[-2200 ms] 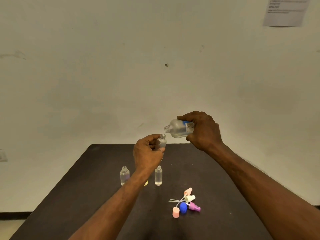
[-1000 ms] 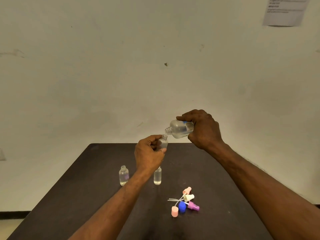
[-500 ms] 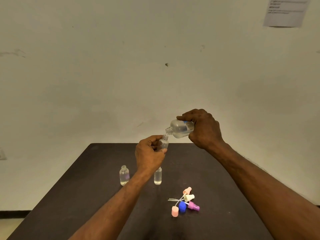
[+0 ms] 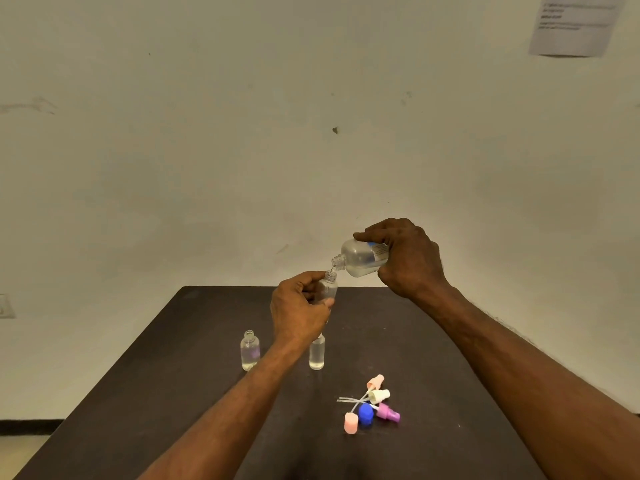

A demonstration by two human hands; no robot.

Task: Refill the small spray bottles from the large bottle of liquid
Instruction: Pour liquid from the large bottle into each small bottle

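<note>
My right hand (image 4: 408, 258) grips the large clear bottle (image 4: 360, 259) with a blue label, tipped with its open neck pointing down-left. A thin stream runs from it into a small clear spray bottle (image 4: 328, 289), which my left hand (image 4: 298, 311) holds upright just below the neck. Both are raised above the dark table (image 4: 173, 393). Two more small bottles stand uncapped on the table: one at the left (image 4: 250, 350), one (image 4: 317, 355) partly hidden behind my left wrist.
A loose heap of spray caps lies to the right: pink (image 4: 350, 423), blue (image 4: 365, 414), purple (image 4: 388, 414), white (image 4: 379, 395) and peach (image 4: 375, 381), with thin dip tubes sticking out. A pale wall rises behind the table; a paper sheet (image 4: 576, 24) hangs at upper right.
The large bottle has tipped further and moved down-left until its neck is over the small bottle's mouth. My left hand has held the small bottle nearly still.
</note>
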